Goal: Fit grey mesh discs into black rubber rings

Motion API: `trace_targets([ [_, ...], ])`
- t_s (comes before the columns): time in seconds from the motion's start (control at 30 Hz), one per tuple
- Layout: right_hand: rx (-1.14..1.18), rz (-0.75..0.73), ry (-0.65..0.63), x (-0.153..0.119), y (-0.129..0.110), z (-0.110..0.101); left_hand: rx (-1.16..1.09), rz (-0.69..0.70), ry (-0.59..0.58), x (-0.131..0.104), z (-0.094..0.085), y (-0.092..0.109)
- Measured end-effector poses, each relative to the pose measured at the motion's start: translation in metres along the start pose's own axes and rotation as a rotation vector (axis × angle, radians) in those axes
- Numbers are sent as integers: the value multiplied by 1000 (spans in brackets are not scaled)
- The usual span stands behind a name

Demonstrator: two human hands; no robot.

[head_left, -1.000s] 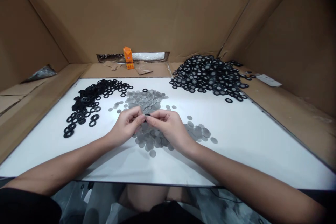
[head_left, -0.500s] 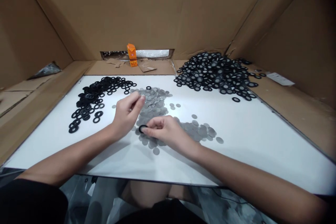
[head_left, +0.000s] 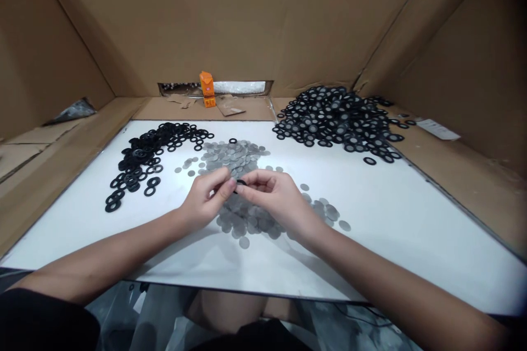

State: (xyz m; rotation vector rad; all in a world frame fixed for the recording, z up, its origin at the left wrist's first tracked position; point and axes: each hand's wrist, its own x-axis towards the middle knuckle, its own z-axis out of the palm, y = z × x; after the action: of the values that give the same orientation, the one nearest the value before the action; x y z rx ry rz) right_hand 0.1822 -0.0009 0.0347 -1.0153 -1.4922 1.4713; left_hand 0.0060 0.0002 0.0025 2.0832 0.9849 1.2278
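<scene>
The left hand (head_left: 206, 197), previously apart from the right hand (head_left: 278, 194), now meets it at the black ring (head_left: 241, 181); the ring has risen from lower over the discs (head_left: 242, 219) to between both hands' fingertips.

Soft, even light fell from above onto the white bench (head_left: 391, 219), with a pale sheen near its front. Faint shadows lay below both forearms. The cardboard walls (head_left: 230, 22) looked dimmer, the right edge darkened, wide-angle stretching bent the borders, and fine detail was slightly soft.
</scene>
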Motion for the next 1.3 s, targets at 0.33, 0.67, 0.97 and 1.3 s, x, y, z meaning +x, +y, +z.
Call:
trace_targets([
  [0.33, -120, -27, -62, -1, 5, -2, 132, 0, -284, 16, -17, 6],
  [0.67, -263, 11, -72, 2, 5, -8, 213, 40, -53, 7, -2, 7],
  [0.97, -137, 124, -99, 0, 2, -9, 287, 288, 37, 3, 0, 1],
  [1.3, 344, 218, -19, -7, 13, 9, 64, -58, 120, -4, 9, 10],
])
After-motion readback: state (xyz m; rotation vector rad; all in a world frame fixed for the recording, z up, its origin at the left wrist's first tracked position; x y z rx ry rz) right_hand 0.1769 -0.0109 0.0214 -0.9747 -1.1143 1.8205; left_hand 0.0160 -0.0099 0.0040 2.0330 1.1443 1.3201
